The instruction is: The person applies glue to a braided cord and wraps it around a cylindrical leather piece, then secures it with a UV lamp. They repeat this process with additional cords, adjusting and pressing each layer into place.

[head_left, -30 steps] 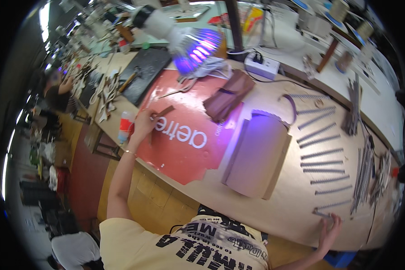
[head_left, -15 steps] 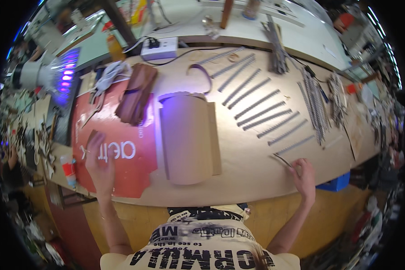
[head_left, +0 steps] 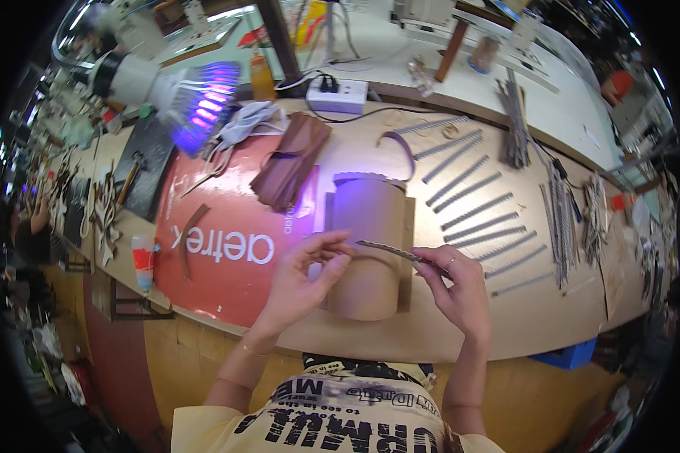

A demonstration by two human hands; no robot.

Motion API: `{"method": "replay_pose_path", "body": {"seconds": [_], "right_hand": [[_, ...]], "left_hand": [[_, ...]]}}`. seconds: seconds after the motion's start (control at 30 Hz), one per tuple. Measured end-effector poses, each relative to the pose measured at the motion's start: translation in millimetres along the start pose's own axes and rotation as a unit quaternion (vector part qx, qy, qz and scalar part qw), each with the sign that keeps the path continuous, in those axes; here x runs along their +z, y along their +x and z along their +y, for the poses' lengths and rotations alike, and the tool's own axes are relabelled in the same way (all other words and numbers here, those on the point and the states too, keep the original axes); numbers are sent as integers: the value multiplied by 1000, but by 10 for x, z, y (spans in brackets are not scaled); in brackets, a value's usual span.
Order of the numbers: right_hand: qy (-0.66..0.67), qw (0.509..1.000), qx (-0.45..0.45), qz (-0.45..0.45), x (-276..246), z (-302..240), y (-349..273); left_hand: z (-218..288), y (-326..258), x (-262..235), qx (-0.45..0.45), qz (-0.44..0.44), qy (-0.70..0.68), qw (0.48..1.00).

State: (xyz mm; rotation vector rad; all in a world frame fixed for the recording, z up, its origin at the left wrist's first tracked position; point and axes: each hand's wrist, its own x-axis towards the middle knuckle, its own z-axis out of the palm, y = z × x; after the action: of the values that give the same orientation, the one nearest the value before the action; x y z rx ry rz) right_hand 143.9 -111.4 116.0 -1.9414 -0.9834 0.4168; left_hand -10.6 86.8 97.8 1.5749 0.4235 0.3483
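Two bare hands of ours meet above a counter [head_left: 521, 321] with a smooth tan surface. With our right hand [head_left: 462, 293] we pinch a narrow ridged strip [head_left: 391, 251] between thumb and fingers, holding it over a curved brown form [head_left: 366, 291]. Its free end is just beside our left hand [head_left: 298, 291], whose fingers are loosely curled, apart from the thumb; we cannot tell whether they touch it. To our right, grey strips [head_left: 477, 214] lie fanned in a row. To our left, a glossy red sheet [head_left: 227, 283] carries a thin brown strip [head_left: 191, 238] and folded brown pieces [head_left: 291, 162]. A lamp [head_left: 204, 106] glows violet at upper left. Beyond the far edge we see a white counter [head_left: 468, 84]; below, yellowish-brown floor [head_left: 177, 366] and a blue bin [head_left: 563, 356].
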Motion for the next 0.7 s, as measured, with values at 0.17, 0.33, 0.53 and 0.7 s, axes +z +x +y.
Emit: {"method": "replay_pose_path", "body": {"seconds": [0.17,0.33,0.53,0.7], "right_hand": [[-99,993,-58,13,100,-136,115],[92,995,30,-8,173,-214,117],[175,979,107,-15,119,-101,96],[196,963,175,55,20,13,28]], "left_hand": [[-56,109,7,-68,-7,-80,994],[39,172,113,33,-69,-107,991],[93,398,-30,157,19,197,968],[-270,1369,-751,267,193,516,791]]}}
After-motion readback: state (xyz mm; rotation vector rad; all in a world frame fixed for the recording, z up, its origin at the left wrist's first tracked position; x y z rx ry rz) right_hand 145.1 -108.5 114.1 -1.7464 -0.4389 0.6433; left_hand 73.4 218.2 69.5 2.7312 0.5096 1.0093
